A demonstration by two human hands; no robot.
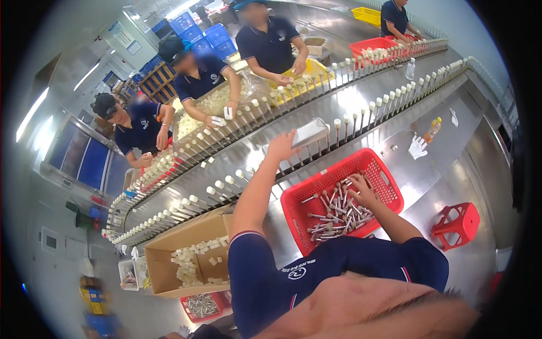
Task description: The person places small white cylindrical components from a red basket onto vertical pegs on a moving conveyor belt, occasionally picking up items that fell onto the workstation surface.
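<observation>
My left hand point(282, 146) reaches over the near row of the conveyor, its fingers spread beside a grey metal cover point(311, 132); I cannot tell whether they touch it. Around it, upright metal pins point(346, 125) carry white caps, while several pins just under the cover look bare. My right hand point(362, 191) is inside a red perforated basket point(293, 210), fingers bent and apart above a heap of short silver rods point(339, 214). Nothing shows clearly between those fingers.
A cardboard box point(161, 265) of white caps stands left of the basket. A glove point(418, 148) and a bottle point(433, 130) lie at the right, with a red stool point(456, 225) nearer. Several co-workers work across the conveyor beside a yellow basket point(322, 72).
</observation>
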